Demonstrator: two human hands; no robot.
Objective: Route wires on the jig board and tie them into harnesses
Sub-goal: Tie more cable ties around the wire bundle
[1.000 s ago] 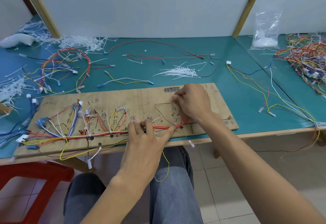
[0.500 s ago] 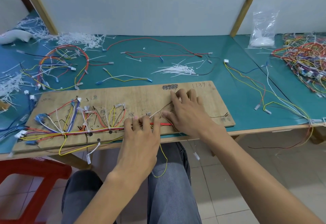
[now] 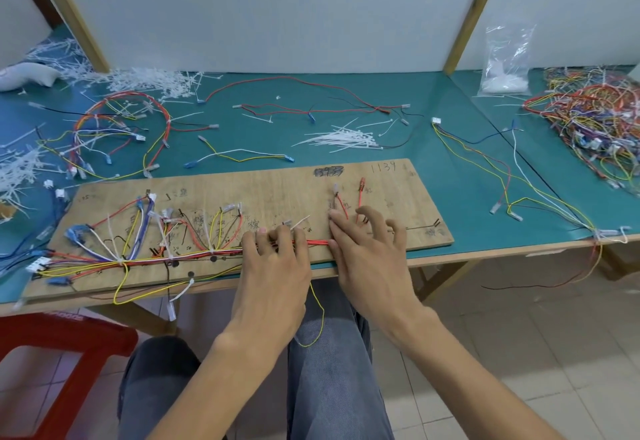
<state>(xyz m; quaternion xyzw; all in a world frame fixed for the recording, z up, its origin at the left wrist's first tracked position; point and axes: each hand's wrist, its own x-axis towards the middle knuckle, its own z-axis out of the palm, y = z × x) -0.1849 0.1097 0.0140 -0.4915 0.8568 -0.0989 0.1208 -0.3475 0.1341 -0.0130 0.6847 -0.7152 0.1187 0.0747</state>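
Two hands are down on the jig board (image 3: pixel 277 193), forearms coming in from the bottom of frame over the person's lap. Left hand (image 3: pixel 273 266) lies palm-down w/ fingers straight, tips pressing the wire bundle (image 3: pixel 194 254) onto the wood near the front edge. No grip round anything, just pressing. Right hand (image 3: pixel 369 259) is just beside it, fingers splayed and mostly straight, index tip touching the board next to the red leads (image 3: pixel 361 185). Its grip isn't wrapped on anything either.

Counts:
- 1 board, at the near edge of the teal tabletop (image 3: pixel 457 176).
- 1 main bundle running left-right along the board, w/ branches fanning up on the left half.
- 2 red leads past the right hand, one w/ a white end, one w/ a red end.
- 1 yellow wire (image 3: pixel 320 315) looping off the board edge and hanging over the knees.
- Behind the board: 1 loose pile of white cable ties (image 3: pixel 346 136), 1 looped harness (image 3: pixel 114 133) to the left, plus 1 clear bag (image 3: pixel 505 55) and 1 big heap of wires (image 3: pixel 595 121) to the right.
- 1 red stool (image 3: pixel 59 353), lower left.
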